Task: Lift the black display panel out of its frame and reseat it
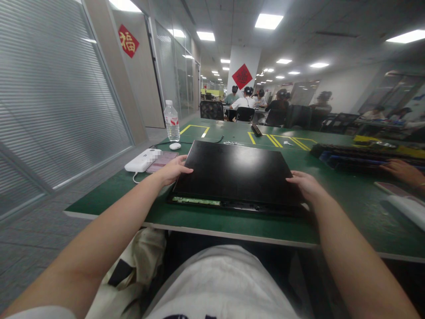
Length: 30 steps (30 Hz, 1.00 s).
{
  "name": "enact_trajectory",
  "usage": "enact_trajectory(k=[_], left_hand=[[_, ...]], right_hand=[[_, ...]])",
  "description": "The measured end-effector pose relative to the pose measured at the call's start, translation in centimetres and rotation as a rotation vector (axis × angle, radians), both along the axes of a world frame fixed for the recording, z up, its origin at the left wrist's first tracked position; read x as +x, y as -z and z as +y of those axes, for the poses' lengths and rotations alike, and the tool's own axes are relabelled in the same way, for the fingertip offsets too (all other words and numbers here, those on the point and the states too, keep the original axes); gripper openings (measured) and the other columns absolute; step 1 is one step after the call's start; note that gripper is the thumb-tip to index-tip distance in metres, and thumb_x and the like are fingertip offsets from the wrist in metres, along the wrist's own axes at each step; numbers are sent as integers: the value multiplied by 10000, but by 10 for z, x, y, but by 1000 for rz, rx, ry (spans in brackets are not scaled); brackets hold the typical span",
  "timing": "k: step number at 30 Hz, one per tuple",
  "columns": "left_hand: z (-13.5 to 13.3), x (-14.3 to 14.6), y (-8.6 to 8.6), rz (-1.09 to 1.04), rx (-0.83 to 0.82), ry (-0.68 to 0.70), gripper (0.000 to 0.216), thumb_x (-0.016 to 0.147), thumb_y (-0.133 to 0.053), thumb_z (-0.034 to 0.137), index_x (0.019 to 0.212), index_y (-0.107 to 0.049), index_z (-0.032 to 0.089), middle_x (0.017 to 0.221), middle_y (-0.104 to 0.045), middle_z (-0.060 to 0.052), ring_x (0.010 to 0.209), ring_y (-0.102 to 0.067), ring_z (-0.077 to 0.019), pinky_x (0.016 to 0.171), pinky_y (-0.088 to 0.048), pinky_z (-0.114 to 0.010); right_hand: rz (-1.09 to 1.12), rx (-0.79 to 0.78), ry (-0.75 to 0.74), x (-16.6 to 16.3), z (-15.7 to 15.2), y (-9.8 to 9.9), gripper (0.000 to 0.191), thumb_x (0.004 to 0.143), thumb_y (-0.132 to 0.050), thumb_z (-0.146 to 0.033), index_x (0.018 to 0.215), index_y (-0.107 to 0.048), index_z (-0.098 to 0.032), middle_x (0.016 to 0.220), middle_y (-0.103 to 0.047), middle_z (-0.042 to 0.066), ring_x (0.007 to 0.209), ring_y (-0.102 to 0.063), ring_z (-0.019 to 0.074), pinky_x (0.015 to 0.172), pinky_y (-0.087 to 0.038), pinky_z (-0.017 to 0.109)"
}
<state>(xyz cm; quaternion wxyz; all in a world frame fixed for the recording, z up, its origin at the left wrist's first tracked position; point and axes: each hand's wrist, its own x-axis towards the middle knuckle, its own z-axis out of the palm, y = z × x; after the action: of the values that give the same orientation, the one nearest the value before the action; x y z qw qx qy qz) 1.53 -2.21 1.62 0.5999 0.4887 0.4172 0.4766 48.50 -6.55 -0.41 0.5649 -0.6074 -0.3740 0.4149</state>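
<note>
A black flat display panel [236, 170] lies in front of me, a bright reflection near its far edge. Along its near side runs a green circuit board strip [195, 201], next to a dark frame edge [255, 206] under the panel. My left hand [173, 171] grips the panel's left edge, thumb on top. On the opposite edge, my right hand [303, 184] has its thumb and fingers closed at the rim. The fingers beneath the panel are hidden on both sides.
Left of the panel are a white power bank [141, 160], a phone [163, 161], a white oval case [175, 145] and a water bottle [171, 122]. At right, a co-worker's hand [403, 172] is near dark strip-like parts [358, 155]. Yellow tape marks the green table [109, 195].
</note>
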Motion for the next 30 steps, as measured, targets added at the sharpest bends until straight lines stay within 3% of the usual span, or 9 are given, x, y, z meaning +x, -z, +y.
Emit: enact_trajectory(k=[10,22,30], left_hand=[[3,0,5,49,24,-10,665,461,-791,-42,1067,-655,195,931,-819,-41,810,-790,-275,699,-618,-360],[0,2,3,63,19,-17,637,475,-767,-65,1038,-639,204,923,-813,-27,836,-789,-269,696,-617,-341],[-2,3,1,59,17,-18,623,484,-763,-83,1028,-642,197,973,-806,-46,953,-773,-292,779,-609,-365]], right_hand=[[-4,10,-33,3,3,2,358,553,-759,-15,812,-643,-233,757,-746,22,683,-707,202,690,-587,341],[1,8,-38,-2,0,-1,358,557,-746,-20,818,-641,-240,744,-742,10,668,-694,185,646,-575,307],[-5,1,-26,-2,-1,-2,351,563,-735,-2,797,-633,-242,745,-741,12,683,-700,193,668,-586,321]])
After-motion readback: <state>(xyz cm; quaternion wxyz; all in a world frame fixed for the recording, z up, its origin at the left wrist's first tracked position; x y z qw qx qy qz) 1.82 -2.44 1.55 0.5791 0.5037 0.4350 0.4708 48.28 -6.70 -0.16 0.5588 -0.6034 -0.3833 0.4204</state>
